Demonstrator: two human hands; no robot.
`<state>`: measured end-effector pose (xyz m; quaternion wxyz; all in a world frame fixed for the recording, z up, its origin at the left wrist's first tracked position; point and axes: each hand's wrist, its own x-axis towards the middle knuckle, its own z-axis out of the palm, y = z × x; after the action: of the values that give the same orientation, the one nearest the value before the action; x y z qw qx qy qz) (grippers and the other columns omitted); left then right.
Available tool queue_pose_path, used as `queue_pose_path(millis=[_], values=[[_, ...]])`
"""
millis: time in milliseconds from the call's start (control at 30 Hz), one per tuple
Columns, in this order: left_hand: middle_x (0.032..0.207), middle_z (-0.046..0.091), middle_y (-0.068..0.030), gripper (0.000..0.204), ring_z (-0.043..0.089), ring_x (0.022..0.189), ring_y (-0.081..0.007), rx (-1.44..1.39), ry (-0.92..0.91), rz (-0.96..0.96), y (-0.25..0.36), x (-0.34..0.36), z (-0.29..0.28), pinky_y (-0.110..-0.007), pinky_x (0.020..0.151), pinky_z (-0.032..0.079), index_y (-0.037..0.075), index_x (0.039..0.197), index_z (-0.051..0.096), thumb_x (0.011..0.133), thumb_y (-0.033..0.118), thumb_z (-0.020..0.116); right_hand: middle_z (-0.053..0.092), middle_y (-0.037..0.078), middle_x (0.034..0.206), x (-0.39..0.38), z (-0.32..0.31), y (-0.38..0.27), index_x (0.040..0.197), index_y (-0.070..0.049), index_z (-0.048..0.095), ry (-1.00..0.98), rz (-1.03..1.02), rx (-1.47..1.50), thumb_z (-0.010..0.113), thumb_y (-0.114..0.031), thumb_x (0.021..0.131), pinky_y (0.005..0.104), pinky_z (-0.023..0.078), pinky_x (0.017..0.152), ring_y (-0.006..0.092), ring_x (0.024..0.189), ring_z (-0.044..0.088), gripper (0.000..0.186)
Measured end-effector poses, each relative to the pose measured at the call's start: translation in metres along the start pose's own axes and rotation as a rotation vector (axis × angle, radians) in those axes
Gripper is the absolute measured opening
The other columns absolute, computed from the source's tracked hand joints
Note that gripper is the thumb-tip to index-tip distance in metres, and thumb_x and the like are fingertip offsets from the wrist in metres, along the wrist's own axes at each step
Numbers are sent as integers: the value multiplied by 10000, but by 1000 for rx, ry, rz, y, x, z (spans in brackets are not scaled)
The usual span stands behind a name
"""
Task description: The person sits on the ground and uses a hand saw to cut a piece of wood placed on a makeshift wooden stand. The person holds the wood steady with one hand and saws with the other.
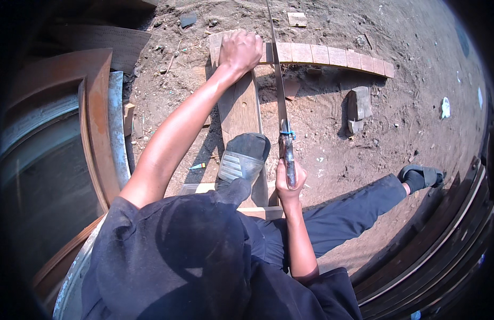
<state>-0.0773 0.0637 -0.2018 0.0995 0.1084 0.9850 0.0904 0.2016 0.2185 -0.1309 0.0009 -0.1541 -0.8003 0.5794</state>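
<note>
My left hand presses down, fingers curled, on the left end of a curved wooden strip marked with crosswise lines, where it lies over the top of an upright-running plank. My right hand grips the handle of a hand saw, which has blue cord tied near the blade's base. The long blade crosses the strip just right of my left hand. My sandalled left foot rests on the plank.
Wooden frames lean at the left. A small block lies on the dirt ground right of the saw. My other leg stretches rightward toward dark stacked slats. Scraps and litter are scattered about.
</note>
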Motion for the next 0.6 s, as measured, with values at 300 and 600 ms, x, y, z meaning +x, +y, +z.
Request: queue_pose_path(millis=[300, 600], values=[[879, 640, -217, 373, 629, 835, -341, -46, 96, 37, 2, 2, 1, -481, 836, 469, -10, 857, 633, 906, 248, 368, 462, 47, 551, 105, 29, -22, 662, 14, 497, 60, 74, 283, 566, -43, 840, 292, 337, 460, 92, 492, 416, 199], [890, 641, -186, 344, 622, 873, -285, 26, 7, 49, -6, 0, 6, -482, 863, 448, 6, 867, 627, 862, 232, 368, 571, 156, 608, -8, -13, -8, 747, 24, 606, -34, 39, -32, 571, -9, 767, 349, 464, 506, 273, 533, 622, 52]])
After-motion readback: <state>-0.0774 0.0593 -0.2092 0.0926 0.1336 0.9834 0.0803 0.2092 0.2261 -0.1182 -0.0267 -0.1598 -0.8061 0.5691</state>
